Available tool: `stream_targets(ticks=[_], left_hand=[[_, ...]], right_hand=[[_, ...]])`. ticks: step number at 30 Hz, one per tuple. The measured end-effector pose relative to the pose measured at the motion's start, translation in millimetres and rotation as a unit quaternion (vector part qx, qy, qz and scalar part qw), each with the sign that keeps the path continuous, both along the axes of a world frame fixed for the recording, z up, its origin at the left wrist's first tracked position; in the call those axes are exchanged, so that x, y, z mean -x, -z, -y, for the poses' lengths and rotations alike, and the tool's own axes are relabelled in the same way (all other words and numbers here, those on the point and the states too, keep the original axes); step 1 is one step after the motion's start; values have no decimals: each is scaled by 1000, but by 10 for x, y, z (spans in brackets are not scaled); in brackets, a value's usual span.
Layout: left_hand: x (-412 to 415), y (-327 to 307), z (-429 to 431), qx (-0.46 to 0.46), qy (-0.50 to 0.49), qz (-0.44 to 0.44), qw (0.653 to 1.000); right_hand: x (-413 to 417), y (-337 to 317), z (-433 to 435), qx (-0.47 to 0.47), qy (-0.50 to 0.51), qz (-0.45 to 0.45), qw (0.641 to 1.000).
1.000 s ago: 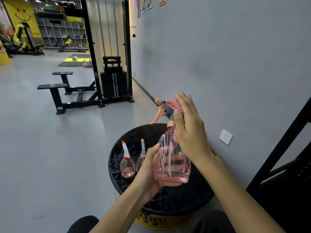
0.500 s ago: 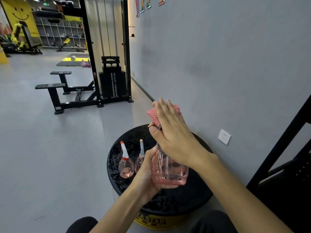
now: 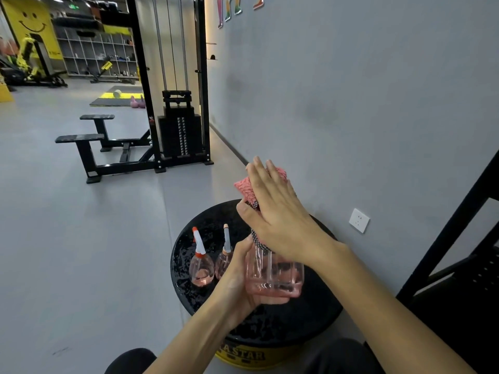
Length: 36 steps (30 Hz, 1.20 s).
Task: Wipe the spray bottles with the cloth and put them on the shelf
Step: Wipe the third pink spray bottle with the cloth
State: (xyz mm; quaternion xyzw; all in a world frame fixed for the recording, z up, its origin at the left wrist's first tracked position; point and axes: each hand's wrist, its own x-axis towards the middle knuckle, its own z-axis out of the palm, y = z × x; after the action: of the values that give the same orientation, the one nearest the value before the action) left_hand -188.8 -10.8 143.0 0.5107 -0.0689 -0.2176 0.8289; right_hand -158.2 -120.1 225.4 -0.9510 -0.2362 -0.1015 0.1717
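Wiping step, 1st bottle: L hand (image 3: pixel 237 276) grips big spray bottle (image 3: pixel 272 276) by its body, over black round stand (image 3: pixel 283 325). R hand (image 3: pixel 280 220), fingers near-straight, thumb under, pinches cloth (image 3: pixel 247 188) over the sprayer head. Next: finish wipe, carry to black rack (image 3: pixel 456 314) at right, prob. the shelf. 2 small bottles (image 3: pixel 201 268) wait at left.

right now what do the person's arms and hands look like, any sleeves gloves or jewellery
The left forearm and right forearm are bare down to the frame's bottom edge; no sleeves show. The left hand and right hand are ungloved, with no ring, watch or wristband visible. No markings show on either arm.
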Motion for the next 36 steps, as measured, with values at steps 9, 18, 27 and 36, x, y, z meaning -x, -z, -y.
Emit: stream_targets(ticks=[9,18,27,36], left_hand=[[-19,-55,33,19,-6,6,1000],[-28,-57,-37,11,-28,23,999],[-12,-66,4,37,2,10,999],[0,-91,-30,30,16,3,999]], right_hand=[[-263,-182,66,-57,40,-24,997],[-62,15,8,-43,-16,-17,999],[-242,-85,98,-83,15,-49,995],[-159,-52,83,-75,7,-36,996]])
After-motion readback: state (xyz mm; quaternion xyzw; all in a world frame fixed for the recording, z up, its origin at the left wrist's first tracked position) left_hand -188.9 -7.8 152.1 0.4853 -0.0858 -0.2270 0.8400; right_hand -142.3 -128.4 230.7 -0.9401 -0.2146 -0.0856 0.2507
